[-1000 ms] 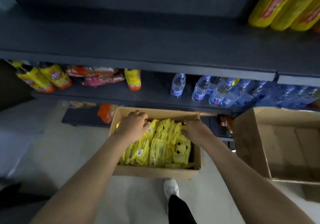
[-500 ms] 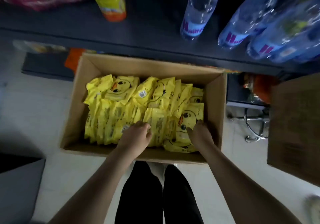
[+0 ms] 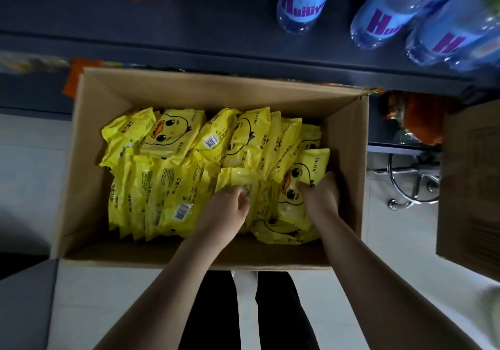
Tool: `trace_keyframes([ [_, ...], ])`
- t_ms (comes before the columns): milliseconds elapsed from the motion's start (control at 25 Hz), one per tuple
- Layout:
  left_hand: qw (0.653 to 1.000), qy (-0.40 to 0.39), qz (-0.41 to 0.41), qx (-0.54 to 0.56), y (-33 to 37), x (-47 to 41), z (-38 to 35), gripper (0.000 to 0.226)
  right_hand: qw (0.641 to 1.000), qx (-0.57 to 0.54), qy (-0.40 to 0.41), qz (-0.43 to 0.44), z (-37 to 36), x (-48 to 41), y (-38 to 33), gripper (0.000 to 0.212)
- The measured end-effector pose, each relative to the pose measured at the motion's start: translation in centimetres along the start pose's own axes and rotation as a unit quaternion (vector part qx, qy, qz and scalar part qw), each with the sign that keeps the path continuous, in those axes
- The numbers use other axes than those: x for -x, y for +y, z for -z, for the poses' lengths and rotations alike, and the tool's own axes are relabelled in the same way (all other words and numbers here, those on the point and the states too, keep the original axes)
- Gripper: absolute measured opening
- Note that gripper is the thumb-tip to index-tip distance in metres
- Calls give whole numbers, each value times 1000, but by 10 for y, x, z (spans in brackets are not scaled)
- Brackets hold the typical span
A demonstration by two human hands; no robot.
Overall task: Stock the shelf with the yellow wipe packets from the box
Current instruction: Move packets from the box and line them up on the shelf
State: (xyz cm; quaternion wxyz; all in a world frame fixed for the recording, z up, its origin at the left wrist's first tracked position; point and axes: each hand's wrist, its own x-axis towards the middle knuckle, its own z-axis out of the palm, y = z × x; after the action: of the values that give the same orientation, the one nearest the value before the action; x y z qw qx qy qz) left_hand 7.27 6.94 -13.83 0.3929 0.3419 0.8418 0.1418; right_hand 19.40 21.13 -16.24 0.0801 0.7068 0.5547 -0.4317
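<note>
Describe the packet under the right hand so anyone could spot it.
Find the cardboard box below the bottle shelf. At its right end, the right hand grips a yellow packet. Unlike the edge-on packets to its left, it shows a duck face.

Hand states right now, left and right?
Left hand: grips a yellow wipe packet in the box.
Right hand: grips the duck-face packet.

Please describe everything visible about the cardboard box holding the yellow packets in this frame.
The cardboard box is plain brown card, open-topped, standing before the dark shelf. Most of it is filled with yellow wipe packets, many on edge, leaving bare card along the far wall. Both hands are inside: the left hand on the middle packets, the right hand gripping a duck-faced packet by the right wall.
</note>
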Motion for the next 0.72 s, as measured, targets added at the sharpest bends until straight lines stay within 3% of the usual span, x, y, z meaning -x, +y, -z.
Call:
trace_keyframes([
  [240, 989, 52, 57, 128, 24, -11, 21, 30, 997, 11, 24, 66, 38, 16, -21, 43],
  [320, 952, 68, 136, 266, 28, -22, 28, 29, 997, 1, 22, 74, 43, 20, -29, 42],
  [400, 839, 43, 260, 475, 36, -35, 30, 29, 997, -26, 30, 66, 46, 18, -35, 44],
  [480, 729, 13, 336, 597, 48, -45, 24, 29, 996, -47, 44, 62, 48, 16, -37, 47],
  [720, 489, 50, 389, 779, 72, -71, -11, 52, 994, -56, 59, 79, 44, 7, -33, 43],
])
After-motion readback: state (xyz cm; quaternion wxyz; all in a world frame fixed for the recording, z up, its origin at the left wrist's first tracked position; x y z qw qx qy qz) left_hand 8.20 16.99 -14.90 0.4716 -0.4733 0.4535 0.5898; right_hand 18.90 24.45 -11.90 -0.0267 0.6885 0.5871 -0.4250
